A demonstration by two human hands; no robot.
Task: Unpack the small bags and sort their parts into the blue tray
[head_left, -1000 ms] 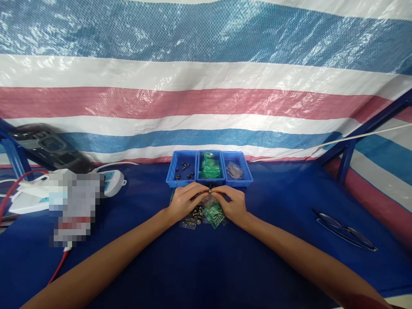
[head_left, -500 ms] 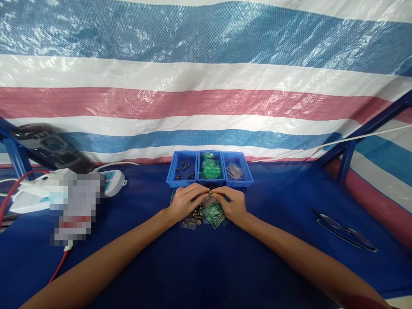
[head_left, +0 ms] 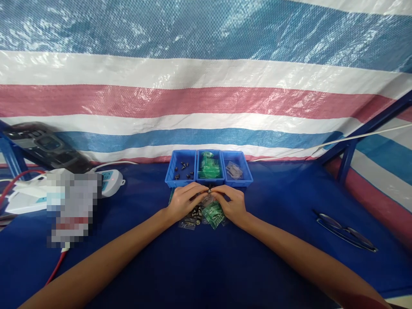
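Observation:
My left hand [head_left: 185, 201] and my right hand [head_left: 231, 204] meet in front of the blue bins, fingertips pinched together. Between them is something small and partly shiny, mostly hidden by the fingers; I cannot make out its kind. Under and between my hands lies a pile of small parts: dark metal screw-like pieces [head_left: 196, 213] by my left hand, and a clear bag of green pieces and screws [head_left: 213, 214] by my right. Another clear bag of small parts [head_left: 187, 224] lies at the pile's front left.
Behind my hands, a left bin [head_left: 172, 174] has several dark fittings, the middle bin [head_left: 210, 180] green bagged pieces, the right bin [head_left: 246, 169] clear bags. Glasses [head_left: 346, 231] lie right. A power strip [head_left: 111, 182], red cable [head_left: 57, 266] and dark device [head_left: 48, 143] sit left.
My hands stay pinched together in nearly the same place. The view has shifted slightly; nothing else has visibly moved.

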